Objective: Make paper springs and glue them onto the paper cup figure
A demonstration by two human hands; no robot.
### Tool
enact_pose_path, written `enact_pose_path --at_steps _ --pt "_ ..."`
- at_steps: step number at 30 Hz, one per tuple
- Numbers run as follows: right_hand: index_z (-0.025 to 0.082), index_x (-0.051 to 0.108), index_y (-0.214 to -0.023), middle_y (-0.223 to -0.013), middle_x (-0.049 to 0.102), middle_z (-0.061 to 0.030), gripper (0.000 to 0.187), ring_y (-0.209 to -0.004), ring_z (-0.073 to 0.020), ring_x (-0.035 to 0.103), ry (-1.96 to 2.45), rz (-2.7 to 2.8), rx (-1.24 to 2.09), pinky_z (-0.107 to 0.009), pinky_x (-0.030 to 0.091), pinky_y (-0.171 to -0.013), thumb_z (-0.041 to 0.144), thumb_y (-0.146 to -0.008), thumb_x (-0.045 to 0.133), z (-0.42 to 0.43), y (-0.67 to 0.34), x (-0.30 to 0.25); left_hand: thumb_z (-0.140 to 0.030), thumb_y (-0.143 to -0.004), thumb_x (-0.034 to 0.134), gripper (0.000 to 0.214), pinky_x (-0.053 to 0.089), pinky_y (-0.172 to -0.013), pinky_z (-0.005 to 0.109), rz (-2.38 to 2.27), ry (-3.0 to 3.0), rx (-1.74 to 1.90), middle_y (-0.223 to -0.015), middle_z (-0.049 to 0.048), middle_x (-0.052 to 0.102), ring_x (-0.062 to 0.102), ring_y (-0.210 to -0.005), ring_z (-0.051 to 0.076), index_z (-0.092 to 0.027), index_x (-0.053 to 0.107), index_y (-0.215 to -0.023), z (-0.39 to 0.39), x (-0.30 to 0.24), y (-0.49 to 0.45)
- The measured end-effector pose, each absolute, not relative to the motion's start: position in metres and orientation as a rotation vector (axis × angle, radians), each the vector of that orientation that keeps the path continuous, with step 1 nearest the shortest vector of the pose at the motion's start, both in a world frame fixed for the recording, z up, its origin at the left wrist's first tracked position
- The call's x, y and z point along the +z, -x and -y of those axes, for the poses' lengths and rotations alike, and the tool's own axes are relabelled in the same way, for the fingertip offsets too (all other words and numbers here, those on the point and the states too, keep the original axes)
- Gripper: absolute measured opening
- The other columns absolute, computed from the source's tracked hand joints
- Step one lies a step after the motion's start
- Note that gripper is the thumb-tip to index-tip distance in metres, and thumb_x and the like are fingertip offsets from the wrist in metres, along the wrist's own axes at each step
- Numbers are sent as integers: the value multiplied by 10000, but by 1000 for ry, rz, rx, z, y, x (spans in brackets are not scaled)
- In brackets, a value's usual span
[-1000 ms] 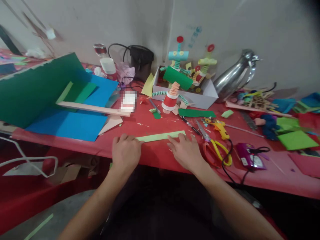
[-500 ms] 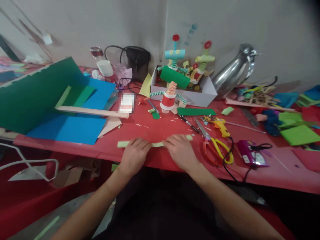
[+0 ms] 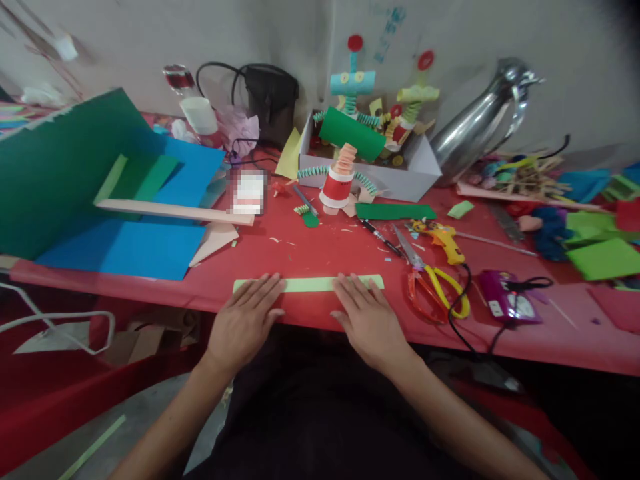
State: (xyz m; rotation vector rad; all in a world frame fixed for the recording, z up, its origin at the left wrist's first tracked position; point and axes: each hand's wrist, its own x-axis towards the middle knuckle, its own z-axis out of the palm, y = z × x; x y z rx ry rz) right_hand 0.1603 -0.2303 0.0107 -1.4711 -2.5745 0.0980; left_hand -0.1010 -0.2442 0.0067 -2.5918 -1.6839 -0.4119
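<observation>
A pale green paper strip point(image 3: 309, 285) lies flat along the front edge of the red-covered table point(image 3: 295, 250). My left hand point(image 3: 247, 317) rests palm down on the strip's left part, fingers stretched out. On its right part my right hand point(image 3: 367, 317) lies flat in the same way, fingers spread. The strip's middle shows between the two hands, and both its ends stick out beyond my fingers. Behind it stands a red and white paper cup point(image 3: 335, 189) with folded paper arms and a pleated peach strip on top.
Right of my hands lie scissors point(image 3: 440, 290), a yellow glue gun point(image 3: 445, 241) with a black cord, a pen point(image 3: 381, 237) and a purple box point(image 3: 510, 300). Blue card point(image 3: 125, 250) is at left. A white box point(image 3: 370, 181) with paper figures and a metal jug point(image 3: 480, 120) stand behind.
My fingers were curled on the strip, which was partly raised between them. Now both hands are spread flat and the strip lies straight. The view has tilted down slightly.
</observation>
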Motion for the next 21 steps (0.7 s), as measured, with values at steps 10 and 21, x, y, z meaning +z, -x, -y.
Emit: enact_pose_path --at_steps 10,21 --pt "162 645 -1086 -1110 685 -120 202 -1037 -281 593 1554 2529 129 -422 439 -908 248 -943 530 196 -168 35 -283 -921 534 369 404 -1083 521 2077 2027 -710 -1362 167 579 507 -1302 315 -176 584 -1271 277 18 128" --pt "209 619 -854 -744 634 -2 274 -707 -175 597 1415 1698 1287 -278 458 -656 423 -936 468 201 -146 36 -352 -880 588 558 539 -931 360 2511 2132 -2142 -1227 131 637 645 -1104 208 -194 403 -1382 253 28 33"
